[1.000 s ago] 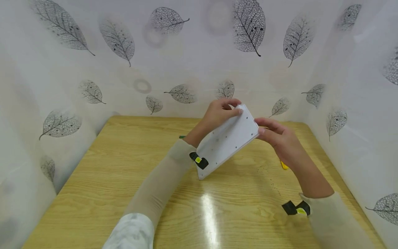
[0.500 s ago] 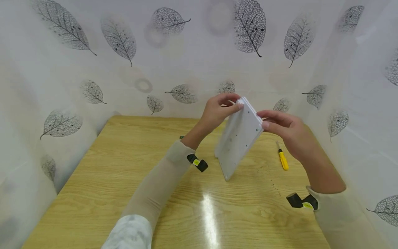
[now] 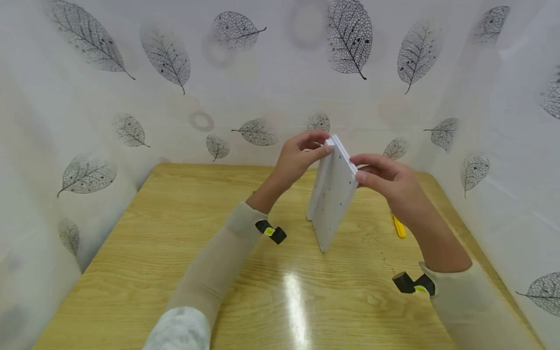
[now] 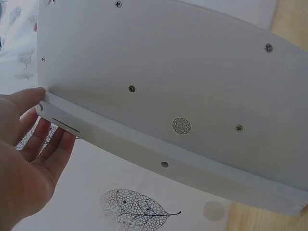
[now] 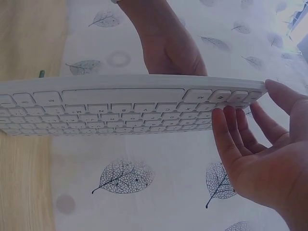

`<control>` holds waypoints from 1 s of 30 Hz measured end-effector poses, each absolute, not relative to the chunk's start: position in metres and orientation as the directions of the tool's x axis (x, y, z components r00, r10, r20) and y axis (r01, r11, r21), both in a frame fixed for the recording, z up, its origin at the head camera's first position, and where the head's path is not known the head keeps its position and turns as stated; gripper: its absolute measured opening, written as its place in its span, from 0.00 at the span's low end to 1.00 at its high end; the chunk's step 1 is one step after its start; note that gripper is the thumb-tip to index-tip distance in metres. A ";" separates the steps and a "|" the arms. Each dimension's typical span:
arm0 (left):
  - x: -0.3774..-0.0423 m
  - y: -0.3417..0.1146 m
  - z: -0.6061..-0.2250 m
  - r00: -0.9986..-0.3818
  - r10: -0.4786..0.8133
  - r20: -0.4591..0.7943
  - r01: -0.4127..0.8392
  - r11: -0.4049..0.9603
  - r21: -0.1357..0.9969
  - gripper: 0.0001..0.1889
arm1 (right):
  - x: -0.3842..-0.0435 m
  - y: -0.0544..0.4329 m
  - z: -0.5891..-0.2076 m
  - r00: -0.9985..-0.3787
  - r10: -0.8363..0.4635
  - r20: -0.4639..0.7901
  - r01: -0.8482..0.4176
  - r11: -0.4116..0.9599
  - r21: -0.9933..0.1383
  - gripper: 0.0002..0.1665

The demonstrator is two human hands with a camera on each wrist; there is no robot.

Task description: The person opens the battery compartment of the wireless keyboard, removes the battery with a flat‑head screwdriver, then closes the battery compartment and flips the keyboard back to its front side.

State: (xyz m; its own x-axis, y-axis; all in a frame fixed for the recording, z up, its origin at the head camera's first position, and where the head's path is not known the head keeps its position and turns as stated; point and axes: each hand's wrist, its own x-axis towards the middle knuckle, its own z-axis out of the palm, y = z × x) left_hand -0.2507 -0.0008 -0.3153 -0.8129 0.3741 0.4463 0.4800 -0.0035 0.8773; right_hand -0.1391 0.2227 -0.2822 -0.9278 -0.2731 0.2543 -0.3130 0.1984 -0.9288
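Note:
A white computer keyboard (image 3: 334,199) stands tilted on its short end over the table, its underside with several small screws toward me. In the left wrist view that screwed underside (image 4: 192,82) shows a round stamp and a thick ridge along one long edge. My left hand (image 3: 299,155) pinches the upper corner at the ridge, thumb on the underside. Lower on the same top end, my right hand (image 3: 393,187) grips the other corner between thumb and fingers. The right wrist view shows the keys (image 5: 130,108) facing away from me, with right fingertips on the key side.
A yellow-handled screwdriver (image 3: 398,227) lies on the wooden table (image 3: 183,243) to the right, partly behind my right hand. Small dark specks (image 3: 385,260), perhaps screws, lie near it. A green object (image 5: 42,73) shows at the table's far side. Leaf-printed curtain (image 3: 280,87) surrounds the table.
The keyboard has swung from a leftward slant to a steeper stance, its lower end moving right. Both hands rose with it, then shifted slightly left.

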 end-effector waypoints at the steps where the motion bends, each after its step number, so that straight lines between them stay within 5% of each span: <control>1: -0.250 -0.002 -0.315 -0.814 0.371 0.447 0.480 -0.004 0.877 0.17 | -0.139 0.222 -0.283 -0.927 -0.273 0.258 -0.315 0.190 -0.930 0.19; 18: -0.203 -0.011 -0.317 -0.844 0.292 0.450 0.502 0.133 0.855 0.18 | -0.142 0.210 -0.300 -0.902 -0.258 0.347 -0.364 0.018 -0.931 0.20; 30: -0.176 -0.019 -0.319 -0.853 0.273 0.446 0.483 0.086 0.872 0.18 | -0.149 0.195 -0.310 -0.881 -0.260 0.395 -0.390 -0.073 -0.918 0.23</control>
